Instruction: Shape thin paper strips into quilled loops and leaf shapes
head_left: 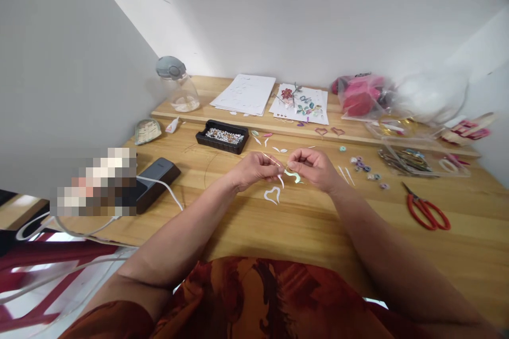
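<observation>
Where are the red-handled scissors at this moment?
In the head view, the scissors lie on the tabletop at the right, well right of the right hand and just nearer the wearer than the clear tray.

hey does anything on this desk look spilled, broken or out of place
Nothing plainly stands out. The beadlike pieces sit inside the black tray, and the scissors lie on the table. The small rolls beyond the right hand lie scattered, probably just working clutter.
</observation>
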{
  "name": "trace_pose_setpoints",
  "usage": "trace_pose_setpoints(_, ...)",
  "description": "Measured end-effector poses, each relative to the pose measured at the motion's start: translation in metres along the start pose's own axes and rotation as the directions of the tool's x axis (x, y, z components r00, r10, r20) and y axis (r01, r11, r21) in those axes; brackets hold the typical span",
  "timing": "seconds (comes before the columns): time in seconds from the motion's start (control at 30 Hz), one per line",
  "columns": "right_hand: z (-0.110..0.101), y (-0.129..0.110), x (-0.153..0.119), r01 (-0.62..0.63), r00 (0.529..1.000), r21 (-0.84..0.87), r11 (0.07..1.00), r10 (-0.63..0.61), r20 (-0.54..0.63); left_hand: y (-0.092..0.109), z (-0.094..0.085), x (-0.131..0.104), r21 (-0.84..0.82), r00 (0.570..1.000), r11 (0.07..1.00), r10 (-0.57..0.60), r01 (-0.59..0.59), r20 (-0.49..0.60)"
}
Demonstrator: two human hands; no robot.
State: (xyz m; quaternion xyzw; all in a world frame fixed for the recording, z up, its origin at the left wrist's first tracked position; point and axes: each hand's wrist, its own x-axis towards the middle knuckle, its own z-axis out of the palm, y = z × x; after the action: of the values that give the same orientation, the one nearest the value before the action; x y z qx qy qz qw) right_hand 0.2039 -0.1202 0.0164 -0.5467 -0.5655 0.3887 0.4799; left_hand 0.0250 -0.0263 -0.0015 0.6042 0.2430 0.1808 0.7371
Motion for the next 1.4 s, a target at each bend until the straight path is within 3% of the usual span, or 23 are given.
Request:
trace_pose_setpoints(0.13, 0.001, 0.010, 0.003, -0.042, 0.999, 0.079, 0.996, 0.042, 0.003, -0.001, -0.001, 0.000, -0.036, 1.000, 0.999, -0.007, 0.008, 0.031)
trace_pose_setpoints(0.33, 0.011, 0.025, 0.007, -0.151, 0.987, 0.279, 0.948, 0.161, -0.012, 0.005, 0.002, -0.002, -0.134, 1.000, 0.991, -0.008, 0.007, -0.005)
trace_pose_setpoints(0.5, 0.029, 0.031, 0.005, -0.196, 0.974, 0.389, 0.900, 0.225, -0.031, 0.005, 0.001, 0.002, -0.194, 0.986, 0.977, 0.061, -0.091, -0.156)
trace_pose_setpoints(0.6, 0.038, 0.028, 0.003, -0.189, 0.965, 0.378, 0.906, 0.243, -0.100, 0.002, 0.000, 0.005, -0.177, 0.961, 0.969, 0.129, -0.175, -0.246)
trace_pose_setpoints(0.7, 0.044, 0.024, 0.002, -0.145, 0.958, 0.276, 0.950, 0.205, -0.202, 0.002, 0.000, 0.005, -0.163, 0.947, 0.965, 0.152, -0.204, -0.284)
trace_pose_setpoints(0.83, 0.048, 0.024, -0.003, 0.031, 0.955, -0.027, 0.999, -0.038, -0.296, 0.004, 0.002, 0.004, -0.159, 0.937, 0.963, 0.162, -0.219, -0.309)
trace_pose_setpoints(0.97, 0.047, 0.027, -0.008, 0.146, 0.926, -0.350, 0.925, -0.252, -0.280, 0.004, 0.002, 0.005, -0.137, 0.920, 0.959, 0.189, -0.248, -0.344)
trace_pose_setpoints(1.1, 0.042, 0.024, -0.011, 0.226, 0.896, -0.542, 0.810, -0.391, -0.212, 0.003, -0.001, 0.007, -0.050, 0.906, 0.967, 0.217, -0.252, -0.363)
trace_pose_setpoints(1.23, 0.037, 0.012, -0.011, 0.238, 0.884, -0.588, 0.773, -0.423, -0.198, 0.001, -0.004, 0.008, 0.152, 0.896, 0.964, 0.261, -0.219, -0.360)
trace_pose_setpoints(1.4, 0.028, 0.003, -0.009, 0.179, 0.909, -0.522, 0.834, -0.343, -0.236, 0.001, -0.004, 0.006, 0.227, 0.966, 0.962, 0.195, -0.153, -0.172)
